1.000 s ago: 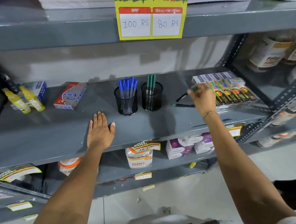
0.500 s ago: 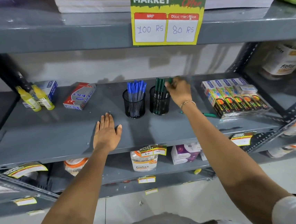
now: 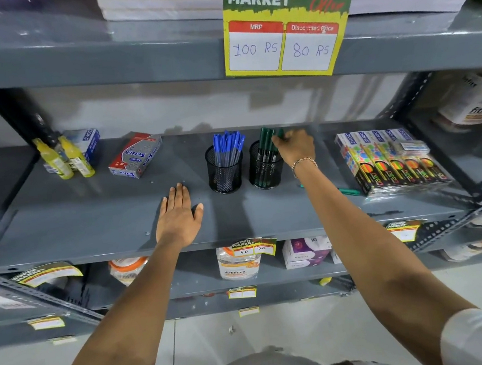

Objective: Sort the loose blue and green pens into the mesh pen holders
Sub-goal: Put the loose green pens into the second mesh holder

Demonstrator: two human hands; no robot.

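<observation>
Two black mesh pen holders stand side by side on the grey shelf (image 3: 91,226). The left holder (image 3: 225,174) is full of blue pens (image 3: 228,146). The right holder (image 3: 264,171) has green pens (image 3: 266,142) standing in it. My right hand (image 3: 295,147) is just right of that holder's top, fingers closed on the cap end of a green pen (image 3: 280,135) that leans into the holder. Another loose green pen (image 3: 348,192) lies on the shelf, partly hidden by my right forearm. My left hand (image 3: 178,217) rests flat on the shelf, fingers spread.
A row of colourful boxes (image 3: 391,162) sits at the right. A red and grey box (image 3: 135,155), two yellow bottles (image 3: 65,158) and a blue box (image 3: 88,141) are at the left. A price sign (image 3: 286,25) hangs from the upper shelf. Jars and boxes fill the lower shelf.
My right hand picked a green pen off the shelf at the right and carried it left to the right holder. The left hand stayed flat on the shelf.
</observation>
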